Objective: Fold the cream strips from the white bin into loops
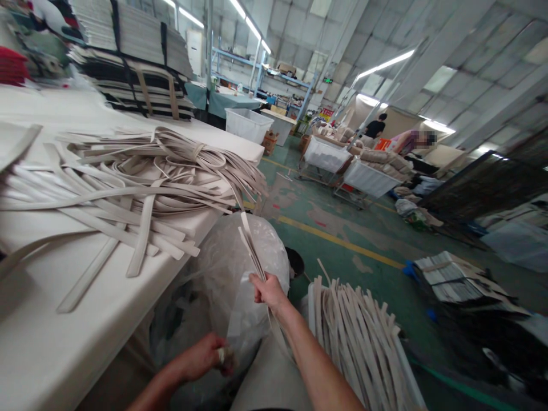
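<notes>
My right hand (270, 291) is closed around a few long beige fabric strips (252, 248). Their ends stick up past my fist, and the rest hangs down along my forearm. Lower and to the left, my left hand (216, 355) has its fingers curled, slightly blurred, with something small and pale at the fingers that I cannot make out. Behind both hands stands a big translucent plastic bag (261, 240). A tangled heap of similar strips (171, 171) lies on the white table (34, 319), some looped into a bundle.
On my right, a white bin (311, 311) is packed with beige strips. Strapped stacks of flat material (137, 63) sit at the table's back. Beyond the green floor (317, 220) are white carts (327, 154) and two people (377, 127). Another stack (454, 274) lies at the right.
</notes>
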Demonstrator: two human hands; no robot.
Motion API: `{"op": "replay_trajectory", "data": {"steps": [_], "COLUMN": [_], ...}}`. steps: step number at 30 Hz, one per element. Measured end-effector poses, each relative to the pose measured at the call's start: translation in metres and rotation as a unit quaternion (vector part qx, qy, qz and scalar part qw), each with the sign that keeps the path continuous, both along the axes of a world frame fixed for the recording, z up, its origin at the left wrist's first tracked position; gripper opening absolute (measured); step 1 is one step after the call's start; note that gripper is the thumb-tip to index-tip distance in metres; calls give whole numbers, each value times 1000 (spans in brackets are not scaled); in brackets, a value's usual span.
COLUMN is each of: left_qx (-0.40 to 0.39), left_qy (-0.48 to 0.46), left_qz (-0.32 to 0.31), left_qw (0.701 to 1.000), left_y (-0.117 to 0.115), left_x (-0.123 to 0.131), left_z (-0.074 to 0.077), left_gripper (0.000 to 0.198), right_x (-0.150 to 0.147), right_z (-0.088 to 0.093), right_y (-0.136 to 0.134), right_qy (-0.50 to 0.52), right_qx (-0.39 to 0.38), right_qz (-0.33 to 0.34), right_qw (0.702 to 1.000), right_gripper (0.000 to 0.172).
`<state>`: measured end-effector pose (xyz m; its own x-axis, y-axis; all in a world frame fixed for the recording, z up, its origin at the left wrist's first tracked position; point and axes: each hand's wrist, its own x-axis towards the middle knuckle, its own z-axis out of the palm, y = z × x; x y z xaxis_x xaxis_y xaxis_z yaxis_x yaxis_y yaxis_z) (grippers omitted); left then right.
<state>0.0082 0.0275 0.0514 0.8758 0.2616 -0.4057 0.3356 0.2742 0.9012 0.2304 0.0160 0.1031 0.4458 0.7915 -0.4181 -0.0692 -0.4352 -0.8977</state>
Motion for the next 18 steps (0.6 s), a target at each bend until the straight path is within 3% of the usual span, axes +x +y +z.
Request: {"op": "replay_trajectory", "data": {"steps": [3, 5, 9, 13, 18], "left_qx": [-102, -180, -293, -331, -327], "left_qy": [-5, -7, -24, -49, -28], "left_qz": [101, 186, 321, 389, 416], "left_qw": [990, 966, 900, 858, 848], "left_y": [5, 10, 19, 19, 20], "left_x": [3, 5, 6, 9, 11], "left_z": [-2, -3, -4, 5, 23], "left_gripper": [52, 55, 36, 14, 26], "right_x": [-7, -12, -19, -20, -18], "right_z": [-3, -6, -7, -2, 10], "right_y": [-21, -40, -80, -110, -132], "right_qy": [32, 55, 71, 73, -16], "right_qx": [-17, -23, -45, -27, -49], "right_qz": [51, 79, 80, 56, 19], "right_qw": [998, 995, 993, 995, 998], "right_gripper": [74, 82, 75, 68, 61]}}
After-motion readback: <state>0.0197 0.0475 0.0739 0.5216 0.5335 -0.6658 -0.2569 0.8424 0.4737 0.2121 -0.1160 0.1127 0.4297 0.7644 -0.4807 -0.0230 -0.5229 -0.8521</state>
